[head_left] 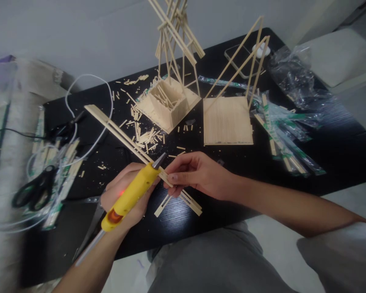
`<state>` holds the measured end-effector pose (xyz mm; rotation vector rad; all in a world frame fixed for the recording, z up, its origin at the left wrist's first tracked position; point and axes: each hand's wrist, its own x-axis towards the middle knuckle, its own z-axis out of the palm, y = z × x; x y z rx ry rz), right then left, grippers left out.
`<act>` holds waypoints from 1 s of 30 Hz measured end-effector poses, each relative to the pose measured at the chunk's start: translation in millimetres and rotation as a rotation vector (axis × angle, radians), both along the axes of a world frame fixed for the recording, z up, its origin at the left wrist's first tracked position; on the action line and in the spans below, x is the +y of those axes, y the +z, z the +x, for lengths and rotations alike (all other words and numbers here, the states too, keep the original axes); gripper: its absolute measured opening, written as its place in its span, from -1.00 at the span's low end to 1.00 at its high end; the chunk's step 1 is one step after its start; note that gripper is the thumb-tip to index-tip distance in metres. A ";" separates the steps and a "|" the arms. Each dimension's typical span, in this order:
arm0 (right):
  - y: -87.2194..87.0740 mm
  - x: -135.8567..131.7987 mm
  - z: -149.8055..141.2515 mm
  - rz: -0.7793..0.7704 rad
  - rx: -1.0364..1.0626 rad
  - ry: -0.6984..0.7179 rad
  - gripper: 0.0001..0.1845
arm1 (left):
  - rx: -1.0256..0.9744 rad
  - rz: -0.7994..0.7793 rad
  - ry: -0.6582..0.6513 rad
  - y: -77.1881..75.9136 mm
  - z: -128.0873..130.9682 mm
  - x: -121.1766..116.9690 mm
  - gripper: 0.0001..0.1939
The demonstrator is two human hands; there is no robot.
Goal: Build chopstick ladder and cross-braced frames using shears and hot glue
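Observation:
My left hand (pixel 122 191) is wrapped round a yellow glue gun (pixel 134 194). Its metal nozzle (pixel 158 160) touches a long assembly of joined wooden sticks (pixel 118 132) that runs from upper left down to the lower middle. My right hand (pixel 198 173) pinches these sticks just right of the nozzle, fingers closed on them. A short stick (pixel 162 205) crosses under the long ones below my fingers.
On the black table (pixel 338 154) stand a stick tower with a box base (pixel 169 103) and a flat stick panel with slanted struts (pixel 227 120). Cut stick bits (pixel 143 136) lie scattered. Wrapped chopsticks (pixel 285 142) lie right, black scissors (pixel 33 189) and a white cable (pixel 108 93) left.

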<state>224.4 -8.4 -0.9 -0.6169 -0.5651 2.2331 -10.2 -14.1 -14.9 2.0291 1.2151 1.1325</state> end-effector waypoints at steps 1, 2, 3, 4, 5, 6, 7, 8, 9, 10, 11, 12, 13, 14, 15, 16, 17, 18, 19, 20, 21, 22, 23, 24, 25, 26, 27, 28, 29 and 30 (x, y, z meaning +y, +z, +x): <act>-0.1 0.1 0.0 -0.001 -0.002 0.002 -0.68 | 0.009 0.053 -0.037 2.0 1.1 1.0 -0.97; -0.3 0.2 0.0 -0.002 -0.006 0.003 -0.68 | 0.011 0.094 -0.064 4.6 2.6 1.9 -0.97; -0.4 0.2 0.2 -0.001 -0.013 0.005 -0.67 | 0.016 0.123 -0.085 7.3 4.3 2.5 -0.94; -0.5 0.2 0.3 0.001 -0.018 0.006 -0.67 | 0.020 0.140 -0.096 10.1 6.1 2.7 -0.92; -0.5 0.2 0.4 0.004 -0.022 0.007 -0.67 | 0.027 0.148 -0.102 12.5 7.9 2.7 -0.91; -0.6 0.1 0.6 0.008 -0.023 0.006 -0.67 | 0.033 0.147 -0.091 14.5 9.5 2.4 -0.91; -0.6 -0.1 0.7 0.011 -0.021 0.005 -0.67 | 0.037 0.142 -0.081 16.0 11.1 1.9 -0.91; -0.7 -0.3 0.7 0.013 -0.019 0.003 -0.67 | 0.036 0.136 -0.068 16.9 12.5 1.3 -0.92; -0.8 -0.5 0.8 0.015 -0.016 0.001 -0.67 | 0.027 0.128 -0.050 17.4 13.9 0.7 -0.93; -0.9 -0.7 0.7 0.016 -0.013 -0.002 -0.67 | 0.013 0.122 -0.034 17.6 15.0 0.3 -0.94; -0.9 -0.9 0.6 0.018 -0.010 -0.004 -0.68 | -0.001 0.126 -0.029 17.7 16.1 0.1 -0.96; -0.9 -0.9 0.5 0.021 -0.003 -0.006 -0.68 | -0.009 0.125 -0.023 17.7 16.9 0.1 -0.96; -0.9 -0.9 0.3 0.024 0.002 -0.007 -0.69 | -0.010 0.132 -0.017 17.8 17.6 0.3 -0.96; -0.7 -0.7 0.2 0.026 0.006 -0.007 -0.69 | -0.001 0.141 -0.016 18.0 18.1 0.7 -0.96; -0.6 -0.4 0.1 0.025 0.008 -0.007 -0.69 | 0.011 0.150 -0.016 18.1 18.3 1.1 -0.96; -0.3 0.0 0.0 0.020 0.007 -0.002 -0.69 | 0.021 0.158 -0.013 18.3 18.4 1.4 -0.97; -0.1 0.5 0.1 0.012 0.006 0.001 -0.68 | 0.025 0.162 -0.006 18.3 18.2 1.7 -0.97; 0.0 1.0 0.3 0.003 0.008 0.009 -0.68 | 0.025 0.162 -0.001 18.2 17.9 1.8 -0.98; 0.0 1.5 0.5 -0.007 0.013 0.017 -0.68 | 0.023 0.157 0.000 17.9 17.4 1.7 -0.99; -0.1 2.0 0.9 -0.015 0.023 0.025 -0.67 | 0.024 0.142 0.000 17.6 16.7 1.4 -0.98; -0.4 2.4 1.2 -0.022 0.035 0.033 -0.67 | 0.027 0.127 -0.003 17.3 15.9 1.1 -0.98; -0.7 2.8 1.6 -0.026 0.046 0.038 -0.68 | 0.032 0.105 -0.005 17.0 15.2 0.7 -0.96; -1.0 3.0 1.9 -0.029 0.053 0.046 -0.68 | 0.036 0.084 -0.007 16.8 14.6 0.2 -0.95; -1.3 3.2 2.0 -0.032 0.055 0.055 -0.69 | 0.040 0.066 -0.014 16.6 14.3 -0.3 -0.94; -1.5 3.3 2.0 -0.036 0.055 0.062 -0.69 | 0.039 0.054 -0.016 16.5 14.3 -1.0 -0.92; -1.4 3.2 1.9 -0.039 0.052 0.067 -0.69 | 0.038 0.047 -0.018 16.4 14.7 -1.7 -0.91; -1.3 3.1 1.7 -0.040 0.049 0.068 -0.68 | 0.036 0.045 -0.011 16.1 15.5 -2.5 -0.91; -1.0 2.9 1.4 -0.041 0.046 0.067 -0.68 | 0.033 0.045 0.004 15.7 16.6 -3.4 -0.92; -0.7 2.7 1.1 -0.039 0.042 0.063 -0.67 | 0.029 0.046 0.025 15.0 17.7 -4.3 -0.93; -0.4 2.4 0.8 -0.034 0.038 0.056 -0.67 | 0.027 0.047 0.048 14.1 18.7 -5.2 -0.95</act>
